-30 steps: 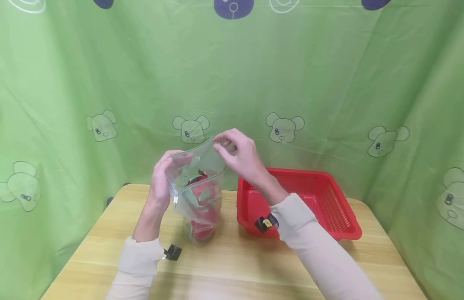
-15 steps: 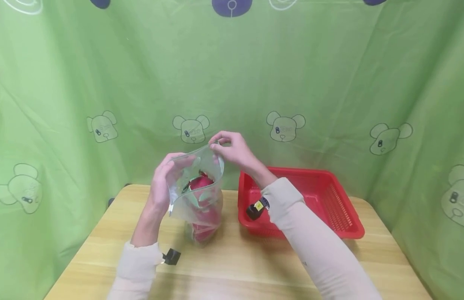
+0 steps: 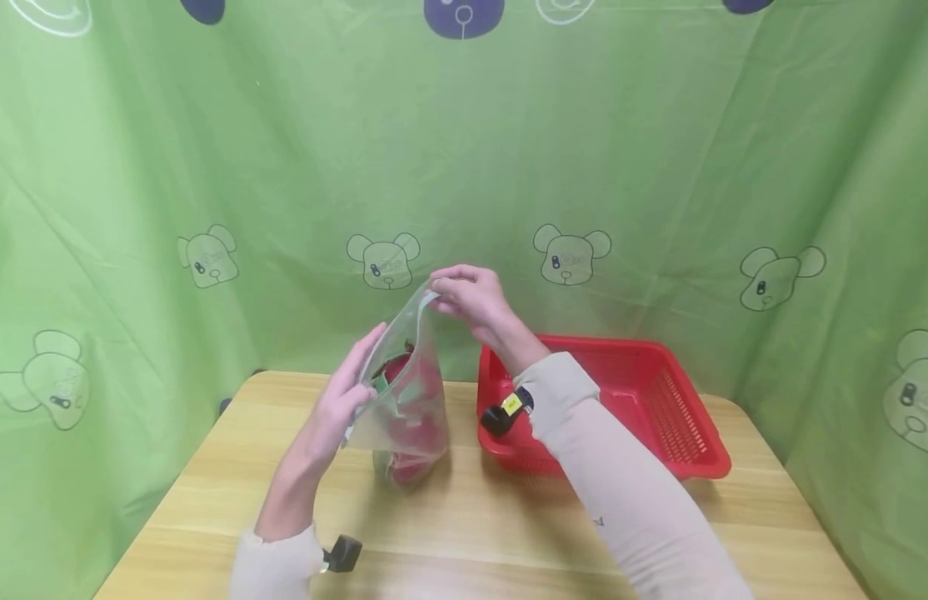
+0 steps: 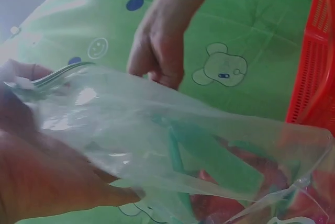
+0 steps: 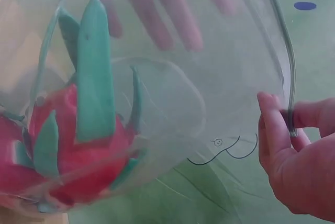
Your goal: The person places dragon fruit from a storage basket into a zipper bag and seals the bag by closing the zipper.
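Head: clear zip bag with red dragon fruit stands on bench, beside red basket. Right hand pinches its top edge; left hand flat against its side.
Left wrist: left fingers straight under film.
Right wrist: right fingers clamp the zip strip.

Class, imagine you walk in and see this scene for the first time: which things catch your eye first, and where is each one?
First comes the clear zip bag standing on the wooden table, with a red dragon fruit with green scales inside. The right hand pinches the bag's top edge while the left hand lies with straight fingers against its side. To the right sits a red plastic basket, and a green curtain with bear prints hangs behind.
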{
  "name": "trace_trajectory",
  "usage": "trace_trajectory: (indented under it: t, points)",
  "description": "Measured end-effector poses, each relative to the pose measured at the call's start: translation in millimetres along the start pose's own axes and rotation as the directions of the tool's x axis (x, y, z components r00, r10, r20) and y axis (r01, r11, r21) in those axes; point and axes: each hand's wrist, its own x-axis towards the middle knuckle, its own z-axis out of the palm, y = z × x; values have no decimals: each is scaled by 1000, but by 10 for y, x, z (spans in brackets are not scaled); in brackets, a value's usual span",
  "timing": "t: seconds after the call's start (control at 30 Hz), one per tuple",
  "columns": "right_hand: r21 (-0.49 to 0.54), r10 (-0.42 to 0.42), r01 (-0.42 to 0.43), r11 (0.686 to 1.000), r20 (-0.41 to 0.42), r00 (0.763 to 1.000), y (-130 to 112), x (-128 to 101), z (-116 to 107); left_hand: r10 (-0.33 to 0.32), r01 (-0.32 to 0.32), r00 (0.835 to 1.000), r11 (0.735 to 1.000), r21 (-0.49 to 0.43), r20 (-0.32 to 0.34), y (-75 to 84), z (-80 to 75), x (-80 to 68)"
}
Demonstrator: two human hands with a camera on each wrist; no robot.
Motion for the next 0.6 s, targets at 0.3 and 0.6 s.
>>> trace_trajectory:
  t: [0.3,0.6]
  points:
    - [150,67,-70,986,22,997,-5,17,-5,5,-12,999,984,180,38,69,40,-165]
    - [108,63,-73,991,93,994,-39,-35,-197,-84,127,981,958,255,-175,25,-148,-159]
